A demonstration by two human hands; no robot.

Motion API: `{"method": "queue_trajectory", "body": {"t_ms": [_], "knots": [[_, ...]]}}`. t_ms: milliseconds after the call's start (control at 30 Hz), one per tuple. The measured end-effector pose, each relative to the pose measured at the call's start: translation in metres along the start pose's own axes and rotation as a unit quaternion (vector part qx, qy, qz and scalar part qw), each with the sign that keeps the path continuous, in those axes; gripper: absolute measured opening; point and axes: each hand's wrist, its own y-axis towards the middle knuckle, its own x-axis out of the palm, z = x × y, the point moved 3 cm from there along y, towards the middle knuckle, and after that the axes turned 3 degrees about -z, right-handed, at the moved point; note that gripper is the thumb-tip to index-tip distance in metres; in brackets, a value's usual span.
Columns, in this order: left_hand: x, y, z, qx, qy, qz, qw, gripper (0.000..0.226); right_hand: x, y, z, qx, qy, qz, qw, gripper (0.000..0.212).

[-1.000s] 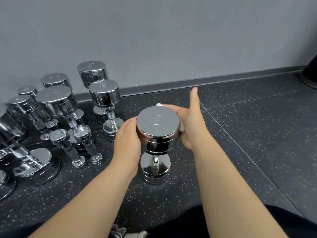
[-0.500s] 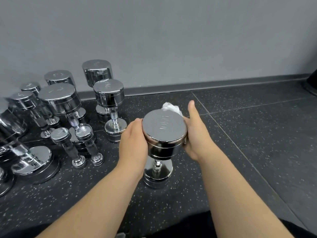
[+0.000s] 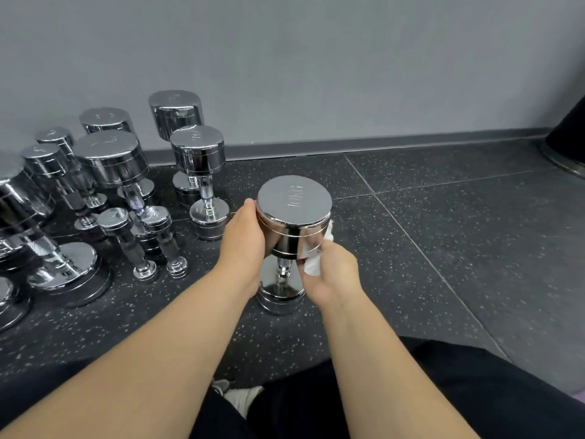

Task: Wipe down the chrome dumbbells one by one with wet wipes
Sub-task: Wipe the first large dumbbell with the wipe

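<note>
Both hands have hold of something: the left hand (image 3: 243, 236) curls its fingers round the top head of an upright 10KG dumbbell (image 3: 294, 204), and the right hand (image 3: 334, 280) pinches a white wet wipe (image 3: 311, 266) against that head's lower right side. At the far left, a cluster of other chrome dumbbells (image 3: 110, 160) stands on end on the speckled black floor (image 3: 443, 248), near the grey wall (image 3: 316, 74). Just right of them comes the left hand, then the 10KG dumbbell, standing on its lower head on the floor, then the right hand with the wipe. A dark object (image 3: 569, 134) sits at the right edge.
</note>
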Motion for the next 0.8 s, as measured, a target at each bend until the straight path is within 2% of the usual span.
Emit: {"method": "queue_trajectory", "body": {"t_ms": [67, 133, 233, 333, 467, 533, 600, 667, 733, 800], "knots": [[-0.005, -0.002, -0.006, -0.012, 0.005, -0.014, 1.000, 0.035, -0.002, -0.005, -0.001, -0.007, 0.023, 0.018, 1.000, 0.025], [-0.011, -0.007, -0.012, -0.047, -0.008, -0.023, 0.999, 0.040, -0.006, -0.012, 0.003, 0.001, -0.009, 0.019, 1.000, 0.026], [-0.016, -0.015, -0.021, -0.124, 0.007, -0.055, 0.991, 0.030, -0.006, -0.019, 0.021, 0.029, -0.052, -0.035, 0.998, 0.035], [-0.019, -0.024, -0.026, -0.165, 0.033, -0.093, 0.981, 0.030, 0.000, -0.033, 0.028, 0.047, -0.063, -0.074, 0.994, 0.033], [-0.018, -0.028, -0.026, -0.173, 0.066, -0.155, 0.970, 0.022, -0.003, -0.048, 0.008, 0.014, 0.064, -0.067, 0.996, 0.026], [-0.019, -0.026, -0.028, -0.180, 0.042, -0.139, 0.973, 0.018, -0.002, -0.046, -0.005, -0.005, 0.128, -0.049, 0.991, 0.029], [-0.020, -0.024, -0.029, -0.182, 0.018, -0.105, 0.978, 0.017, 0.001, -0.039, -0.013, -0.001, 0.147, -0.026, 0.989, 0.039], [-0.022, -0.021, -0.028, -0.175, 0.002, -0.078, 0.981, 0.018, 0.002, -0.037, -0.018, 0.011, 0.081, -0.016, 0.996, 0.048], [-0.024, -0.015, -0.026, -0.165, -0.019, -0.054, 0.985, 0.018, 0.000, -0.039, -0.018, 0.027, 0.006, -0.009, 1.000, 0.049], [-0.026, -0.010, -0.024, -0.153, -0.040, -0.032, 0.987, 0.019, 0.002, -0.041, -0.019, 0.038, -0.008, -0.009, 0.999, 0.049]]}}
